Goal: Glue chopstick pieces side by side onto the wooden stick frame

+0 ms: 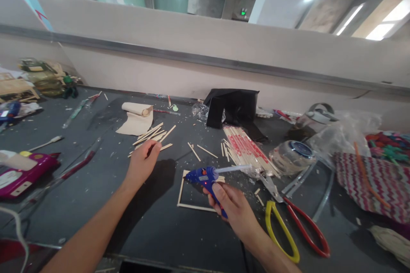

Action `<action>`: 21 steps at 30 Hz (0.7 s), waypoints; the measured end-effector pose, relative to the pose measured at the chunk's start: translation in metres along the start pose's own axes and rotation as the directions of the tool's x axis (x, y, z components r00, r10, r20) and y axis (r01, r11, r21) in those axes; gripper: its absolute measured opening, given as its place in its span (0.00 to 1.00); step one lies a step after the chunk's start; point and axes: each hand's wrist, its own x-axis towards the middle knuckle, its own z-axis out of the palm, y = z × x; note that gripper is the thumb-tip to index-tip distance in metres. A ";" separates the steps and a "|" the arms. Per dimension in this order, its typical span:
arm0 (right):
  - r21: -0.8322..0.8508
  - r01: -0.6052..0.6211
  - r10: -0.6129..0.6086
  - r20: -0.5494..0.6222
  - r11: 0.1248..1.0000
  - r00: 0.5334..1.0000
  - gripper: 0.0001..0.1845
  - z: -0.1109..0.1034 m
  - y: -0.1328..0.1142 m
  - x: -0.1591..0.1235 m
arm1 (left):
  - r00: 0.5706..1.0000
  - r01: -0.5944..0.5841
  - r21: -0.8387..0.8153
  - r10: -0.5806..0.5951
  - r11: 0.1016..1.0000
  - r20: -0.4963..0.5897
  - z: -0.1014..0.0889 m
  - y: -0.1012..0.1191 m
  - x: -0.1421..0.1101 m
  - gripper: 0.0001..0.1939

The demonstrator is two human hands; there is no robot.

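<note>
My right hand point(232, 204) grips a blue hot glue gun point(208, 175), with a clear glue stick point(235, 169) poking out of its back. Its nozzle is at the upper left corner of a rectangular frame of wooden sticks point(195, 207) lying flat on the table; the gun and hand cover part of the frame. My left hand point(144, 158) is at the near side of a loose pile of thin wooden sticks point(153, 134). Its thumb and fingers are curled together, and whatever may be between them is hidden.
Pliers with one yellow and one red handle point(285, 217) lie right of my right hand. Behind them are packaged sticks point(246, 145), a clear jar point(293, 155) and a black folded sheet point(232, 106). A cloth roll point(137, 115) lies beyond the pile; a magenta device point(28, 175) sits left.
</note>
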 end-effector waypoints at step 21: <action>-0.123 0.317 -0.327 -0.585 0.941 0.743 0.19 -0.108 -0.058 -0.058 | 1.000 0.001 0.005 -0.001 1.000 -0.018 -0.001 0.000 0.000 0.16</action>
